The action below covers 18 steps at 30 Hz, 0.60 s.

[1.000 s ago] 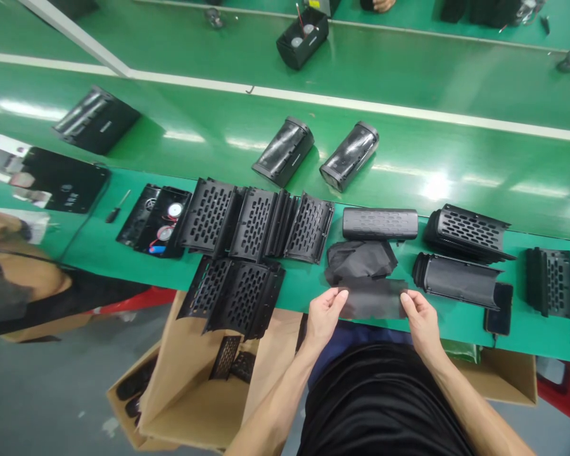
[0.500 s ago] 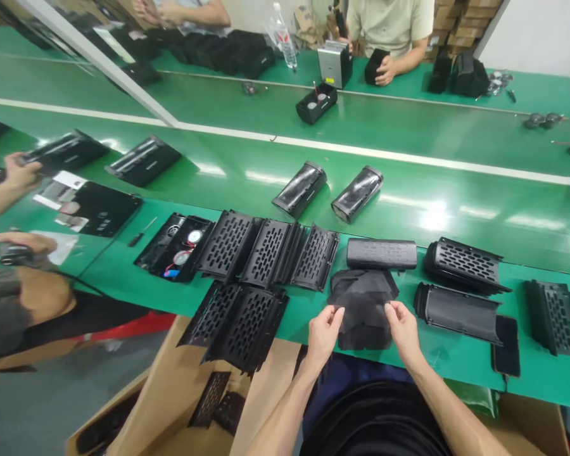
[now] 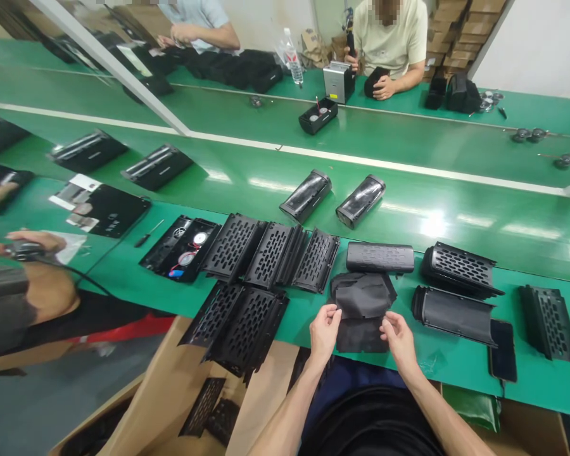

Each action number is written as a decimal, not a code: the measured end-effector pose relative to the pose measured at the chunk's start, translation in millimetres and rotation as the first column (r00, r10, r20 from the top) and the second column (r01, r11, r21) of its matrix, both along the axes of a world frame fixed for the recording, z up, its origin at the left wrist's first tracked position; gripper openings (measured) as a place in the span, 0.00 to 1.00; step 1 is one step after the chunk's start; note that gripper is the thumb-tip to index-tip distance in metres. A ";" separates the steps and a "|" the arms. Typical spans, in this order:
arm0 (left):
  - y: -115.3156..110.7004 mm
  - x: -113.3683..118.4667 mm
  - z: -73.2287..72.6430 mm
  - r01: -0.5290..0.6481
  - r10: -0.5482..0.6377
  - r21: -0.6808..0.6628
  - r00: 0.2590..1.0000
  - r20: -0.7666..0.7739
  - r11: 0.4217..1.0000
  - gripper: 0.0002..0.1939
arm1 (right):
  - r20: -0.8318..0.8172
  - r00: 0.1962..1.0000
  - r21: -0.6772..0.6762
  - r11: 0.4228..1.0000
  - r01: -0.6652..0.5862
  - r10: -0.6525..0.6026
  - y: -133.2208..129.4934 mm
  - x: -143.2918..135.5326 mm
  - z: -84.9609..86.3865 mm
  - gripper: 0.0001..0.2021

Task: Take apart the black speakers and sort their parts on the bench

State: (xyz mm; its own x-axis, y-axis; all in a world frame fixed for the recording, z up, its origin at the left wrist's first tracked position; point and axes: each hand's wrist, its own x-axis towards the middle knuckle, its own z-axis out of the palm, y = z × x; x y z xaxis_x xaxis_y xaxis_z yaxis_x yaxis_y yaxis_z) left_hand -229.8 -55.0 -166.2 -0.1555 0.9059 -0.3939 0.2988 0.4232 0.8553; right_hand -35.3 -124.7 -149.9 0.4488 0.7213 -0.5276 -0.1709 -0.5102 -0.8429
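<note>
My left hand (image 3: pixel 323 330) and my right hand (image 3: pixel 398 334) each pinch one end of a black cloth sheet (image 3: pixel 358 334) at the near edge of the green bench (image 3: pixel 446 361). A crumpled pile of black cloth (image 3: pixel 363 294) lies just behind the sheet. Past the pile rests a finished black speaker shell (image 3: pixel 380 257). A cloth-lined half shell (image 3: pixel 452 315) sits to the right of my right hand.
Perforated black grilles (image 3: pixel 266 253) are stacked to the left, more (image 3: pixel 460 267) to the right, with a phone (image 3: pixel 502 349). Two mesh cylinders (image 3: pixel 332 196) lie on the conveyor. A cardboard box (image 3: pixel 180 405) stands below. One person sits at left, others across.
My hands have drawn closer together, shortening the cloth sheet between them. The view tilted up, bringing the people across the conveyor into sight.
</note>
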 end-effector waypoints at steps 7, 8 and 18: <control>16.6 4.9 19.9 0.002 0.016 0.165 0.994 -0.112 0.986 0.16 | 0.072 0.987 0.091 0.984 -0.151 0.145 31.5 -8.5 -2.2 0.25; 15.9 6.5 23.4 0.020 0.006 0.209 0.992 -0.123 0.978 0.15 | 0.079 0.986 0.107 0.982 -0.155 0.147 35.6 -8.7 -2.6 0.25; 19.6 31.2 0.0 0.657 -0.413 0.339 0.714 -0.566 0.673 0.17 | 0.111 0.979 0.152 0.971 -0.186 0.171 10.4 -3.6 2.7 0.19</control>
State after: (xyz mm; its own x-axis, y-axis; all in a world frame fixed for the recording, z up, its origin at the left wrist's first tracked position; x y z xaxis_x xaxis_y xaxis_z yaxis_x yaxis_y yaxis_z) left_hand -198.6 -35.4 -166.2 0.3898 0.9155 0.0990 0.6974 -0.3637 0.6175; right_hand -38.9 -114.3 -147.2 0.3481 0.8663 -0.3582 -0.0032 -0.3810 -0.9246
